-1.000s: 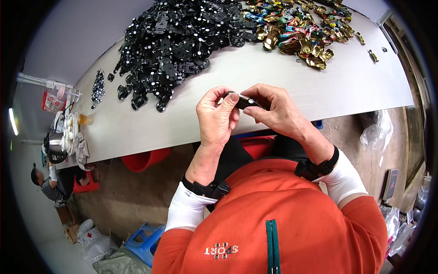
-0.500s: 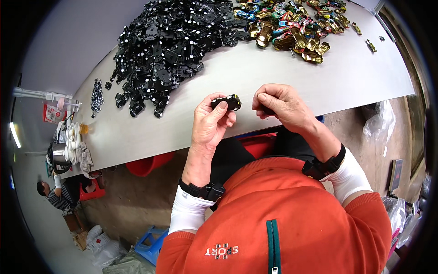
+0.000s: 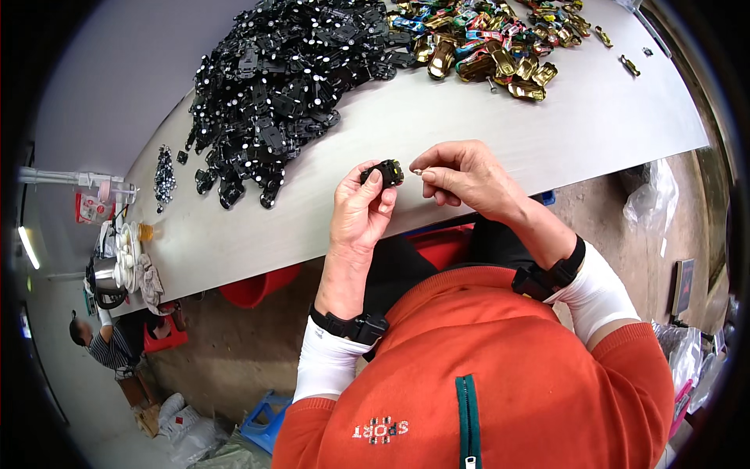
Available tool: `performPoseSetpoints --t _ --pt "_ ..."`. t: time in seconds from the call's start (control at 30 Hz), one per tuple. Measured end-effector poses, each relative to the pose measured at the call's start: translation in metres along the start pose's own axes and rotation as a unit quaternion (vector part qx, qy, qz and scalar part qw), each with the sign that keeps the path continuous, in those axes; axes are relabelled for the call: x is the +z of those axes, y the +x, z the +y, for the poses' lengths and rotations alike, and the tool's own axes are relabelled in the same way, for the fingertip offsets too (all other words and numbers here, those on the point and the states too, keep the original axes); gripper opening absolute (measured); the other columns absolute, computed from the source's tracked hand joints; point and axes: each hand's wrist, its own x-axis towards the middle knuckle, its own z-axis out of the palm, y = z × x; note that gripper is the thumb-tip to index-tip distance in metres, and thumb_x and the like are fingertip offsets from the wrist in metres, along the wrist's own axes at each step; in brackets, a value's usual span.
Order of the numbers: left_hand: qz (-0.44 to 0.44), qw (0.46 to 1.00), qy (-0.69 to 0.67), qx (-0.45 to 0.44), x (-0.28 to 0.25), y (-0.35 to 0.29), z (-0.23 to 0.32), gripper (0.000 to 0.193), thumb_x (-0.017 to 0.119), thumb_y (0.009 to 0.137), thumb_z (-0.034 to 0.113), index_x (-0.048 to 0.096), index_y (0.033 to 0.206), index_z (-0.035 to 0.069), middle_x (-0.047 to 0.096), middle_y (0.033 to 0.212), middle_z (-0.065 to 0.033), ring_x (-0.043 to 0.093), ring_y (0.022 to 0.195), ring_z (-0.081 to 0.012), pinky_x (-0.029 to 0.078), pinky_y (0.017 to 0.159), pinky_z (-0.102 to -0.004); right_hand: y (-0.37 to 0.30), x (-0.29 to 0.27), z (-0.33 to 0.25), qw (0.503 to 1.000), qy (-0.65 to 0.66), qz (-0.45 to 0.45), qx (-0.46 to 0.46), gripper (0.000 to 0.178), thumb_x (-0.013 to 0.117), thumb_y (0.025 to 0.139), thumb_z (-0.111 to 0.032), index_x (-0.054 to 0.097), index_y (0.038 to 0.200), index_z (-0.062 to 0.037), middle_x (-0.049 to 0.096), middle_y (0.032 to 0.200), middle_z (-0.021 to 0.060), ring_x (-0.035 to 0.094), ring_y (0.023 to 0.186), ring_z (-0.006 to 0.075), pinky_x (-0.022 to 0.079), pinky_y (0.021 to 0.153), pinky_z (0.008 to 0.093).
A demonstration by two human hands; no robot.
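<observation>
In my left hand I grip a black toy car chassis between thumb and fingers, its yellow-marked end pointing right. Just to the right of it, my right hand pinches a small, pale, metallic-looking piece at the tips of thumb and forefinger; its exact kind is too small to make out. A short gap separates the piece from the chassis. Both hands are raised over the near edge of the pale table.
Black toy car chassis form a large heap at the far left. Shiny gold and coloured car bodies lie at the far right. A small pile of tiny parts sits left. Another person is at the left, beyond a kettle.
The chassis has been turned in my left hand. My right hand has shifted slightly left, and a small pale piece now shows at its fingertips.
</observation>
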Motion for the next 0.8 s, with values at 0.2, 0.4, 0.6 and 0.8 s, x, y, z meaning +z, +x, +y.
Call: performPoseSetpoints --t 0.2,0.4,0.6,0.8 --pt "-0.032 0.996 -0.051 -0.061 -0.005 0.002 0.004 0.018 0.060 0.088 0.006 0.054 0.102 -0.003 0.061 0.087 -0.0162 0.053 0.059 -0.0141 0.043 0.047 -0.0194 0.004 0.008 -0.008 0.999 0.015 -0.032 0.020 0.019 0.056 0.090 -0.009 0.061 0.103 0.0029 0.063 0.075 0.0048 0.057 0.061 0.0058 0.046 0.051 0.0179" --pt "0.008 0.996 0.084 0.039 0.009 -0.006 0.004 0.020 0.062 0.086 0.005 0.053 0.102 -0.003 0.062 0.084 -0.0148 0.056 0.055 -0.0150 0.044 0.045 -0.0219 0.006 0.008 -0.007 0.998 0.035 -0.034 0.027 0.012 0.059 0.088 -0.008 0.061 0.094 0.0021 0.063 0.073 0.0059 0.057 0.059 0.0069 0.044 0.049 0.0184" --pt "0.013 0.989 0.131 0.063 0.015 -0.010 0.006 0.019 0.063 0.085 0.002 0.053 0.100 -0.003 0.062 0.080 -0.0127 0.057 0.052 -0.0148 0.045 0.043 -0.0226 0.007 0.010 -0.003 0.999 0.027 -0.031 -0.004 0.008 0.058 0.087 -0.006 0.061 0.088 0.0010 0.061 0.068 0.0042 0.053 0.056 0.0061 0.042 0.047 0.0195" --pt "0.065 0.959 0.230 0.155 0.027 -0.015 0.002 0.018 0.062 0.086 0.003 0.053 0.100 -0.003 0.061 0.078 -0.0120 0.057 0.053 -0.0146 0.045 0.043 -0.0224 0.012 0.017 0.008 0.988 -0.118 0.031 -0.095 0.009 0.053 0.086 -0.002 0.062 0.086 -0.0009 0.058 0.063 0.0006 0.050 0.055 0.0046 0.038 0.046 0.0194"
